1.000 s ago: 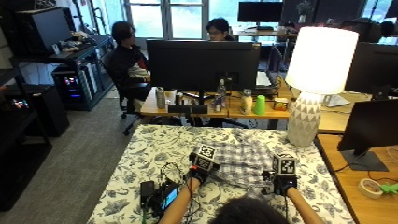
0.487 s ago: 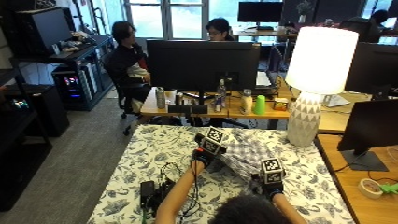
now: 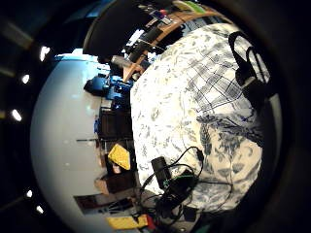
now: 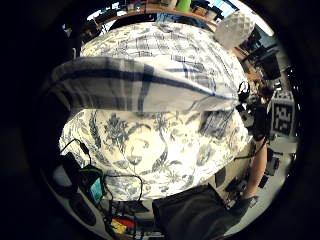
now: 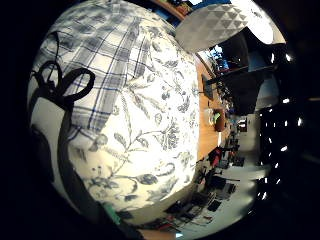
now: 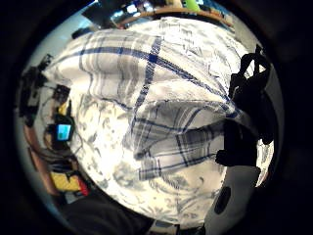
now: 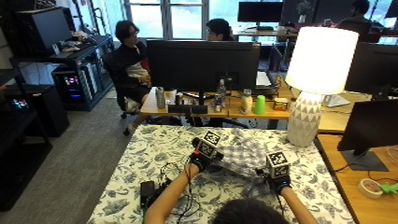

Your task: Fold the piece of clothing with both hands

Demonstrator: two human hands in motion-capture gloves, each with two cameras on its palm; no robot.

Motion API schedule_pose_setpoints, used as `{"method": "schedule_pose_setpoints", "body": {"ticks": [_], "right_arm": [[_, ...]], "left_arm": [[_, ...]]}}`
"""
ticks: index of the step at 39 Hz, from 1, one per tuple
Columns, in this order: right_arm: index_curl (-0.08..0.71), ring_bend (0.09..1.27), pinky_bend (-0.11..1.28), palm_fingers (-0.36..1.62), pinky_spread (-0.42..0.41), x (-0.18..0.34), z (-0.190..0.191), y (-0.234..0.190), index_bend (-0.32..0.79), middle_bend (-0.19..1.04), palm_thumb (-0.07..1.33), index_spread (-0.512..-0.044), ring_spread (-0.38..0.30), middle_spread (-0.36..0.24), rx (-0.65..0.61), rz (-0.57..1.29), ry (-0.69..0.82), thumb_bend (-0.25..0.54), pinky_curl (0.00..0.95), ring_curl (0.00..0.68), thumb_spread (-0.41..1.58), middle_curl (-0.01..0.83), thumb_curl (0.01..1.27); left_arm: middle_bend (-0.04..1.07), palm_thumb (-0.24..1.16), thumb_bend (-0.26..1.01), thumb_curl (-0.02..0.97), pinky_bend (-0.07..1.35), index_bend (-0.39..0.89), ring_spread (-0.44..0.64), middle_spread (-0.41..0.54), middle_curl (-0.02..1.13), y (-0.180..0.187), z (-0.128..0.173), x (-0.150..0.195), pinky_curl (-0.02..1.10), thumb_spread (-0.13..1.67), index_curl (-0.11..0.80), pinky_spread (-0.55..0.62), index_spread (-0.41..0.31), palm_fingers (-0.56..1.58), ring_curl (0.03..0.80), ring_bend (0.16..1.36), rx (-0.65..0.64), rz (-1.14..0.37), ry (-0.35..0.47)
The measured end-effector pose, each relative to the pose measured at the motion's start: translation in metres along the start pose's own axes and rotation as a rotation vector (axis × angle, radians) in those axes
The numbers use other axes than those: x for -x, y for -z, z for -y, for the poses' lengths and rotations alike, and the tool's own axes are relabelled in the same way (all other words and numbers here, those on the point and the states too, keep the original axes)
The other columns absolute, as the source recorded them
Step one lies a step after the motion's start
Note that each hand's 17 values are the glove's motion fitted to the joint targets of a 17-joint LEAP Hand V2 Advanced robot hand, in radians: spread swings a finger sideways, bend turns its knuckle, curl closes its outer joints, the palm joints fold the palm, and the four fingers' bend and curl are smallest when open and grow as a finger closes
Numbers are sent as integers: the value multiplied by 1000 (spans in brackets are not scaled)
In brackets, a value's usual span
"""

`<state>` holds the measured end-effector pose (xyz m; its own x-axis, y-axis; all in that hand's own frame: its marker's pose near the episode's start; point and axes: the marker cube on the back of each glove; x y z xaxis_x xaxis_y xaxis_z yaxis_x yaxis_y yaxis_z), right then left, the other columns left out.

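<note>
At centre frame we see the left hand [image 7: 200, 161] and right hand [image 7: 279, 179], now farther apart, apparently each grasping the checked shirt [image 7: 244, 155] above the floral tabletop [image 7: 155, 149]; its near edge has risen, starting a fold.

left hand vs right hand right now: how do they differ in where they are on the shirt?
The left hand is further up the table, at the left edge of the checked shirt; the right hand is nearer the person, at its lower right edge. The left thumb side palm view shows a raised fold of cloth close to that palm; by the right hand a corner hangs to the floral tablecloth. Both wear black gloves and hold the shirt.
</note>
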<state>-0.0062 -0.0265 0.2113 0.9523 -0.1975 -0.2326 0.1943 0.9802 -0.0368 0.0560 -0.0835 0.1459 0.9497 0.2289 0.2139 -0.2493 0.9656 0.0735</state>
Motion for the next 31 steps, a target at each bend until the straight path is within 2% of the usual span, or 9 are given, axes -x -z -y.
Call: {"method": "schedule_pose_setpoints", "body": {"ticks": [7,15,20,24,31], "right_arm": [[330,726,639,1330,-307,-3,-23,28,187,438,1072,-253,-236,-170,24,12,99,62,396,434,892,465,449],[359,713,638,1325,-319,2,-53,89,168,434,1078,-250,-243,-175,77,-1,168,14,404,436,868,472,470],[371,713,643,1325,-319,0,-56,124,162,434,1086,-247,-246,-175,121,-34,177,-11,412,440,842,476,489],[377,714,644,1323,-316,-2,-40,145,161,434,1088,-246,-247,-172,103,-73,160,-18,416,443,822,480,504],[387,716,642,1317,-311,-5,17,157,158,437,1084,-241,-250,-170,123,-194,48,-23,423,448,787,486,528]], "left_arm": [[521,373,36,128,217,141,-357,-342,554,7,-40,1,379,1503,440,-326,-252,1153,421,531,30,-28,-102],[526,365,30,120,210,137,-360,-345,569,19,-64,16,382,1507,437,-332,-248,1150,430,541,101,-88,-151],[528,364,29,117,205,140,-358,-348,578,42,-77,26,385,1509,436,-333,-251,1148,435,543,94,-109,-186],[525,364,28,115,202,139,-359,-349,584,50,-62,35,386,1510,435,-334,-252,1149,438,550,73,-141,-155],[530,365,26,113,198,139,-360,-350,593,40,-4,46,388,1511,433,-334,-253,1152,442,553,104,-165,-9]]}}
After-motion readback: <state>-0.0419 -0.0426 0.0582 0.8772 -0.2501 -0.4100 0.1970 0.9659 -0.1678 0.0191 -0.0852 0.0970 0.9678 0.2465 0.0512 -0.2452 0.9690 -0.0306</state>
